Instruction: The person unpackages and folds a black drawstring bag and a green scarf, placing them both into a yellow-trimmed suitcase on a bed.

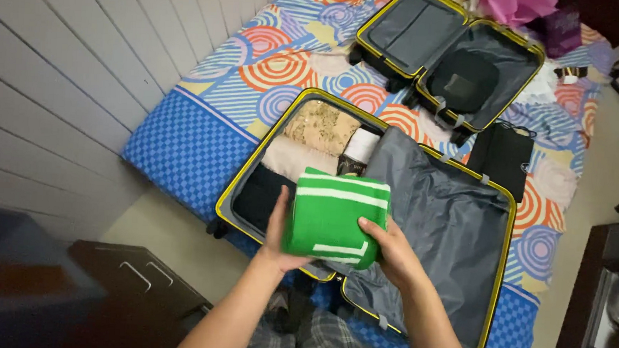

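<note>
A folded green garment with white stripes (335, 214) is held between both my hands over the near edge of an open yellow-trimmed suitcase (254, 160). My left hand (276, 232) grips its left side and my right hand (388, 249) grips its lower right corner. In the suitcase's left half lie folded clothes: a beige lace piece (322, 127), a cream piece (292, 159), a white piece (362, 145) and a black piece (262, 196). A grey lining flap (448, 216) covers the right half.
A second open yellow-trimmed suitcase (503, 39) with a black item inside lies farther up the patterned bed (206, 126). A black bag (501, 157) rests beside it. A pink thing (516, 5) sits at the far end. Dark drawers (141, 278) stand at lower left, a dark cabinet (599, 295) at right.
</note>
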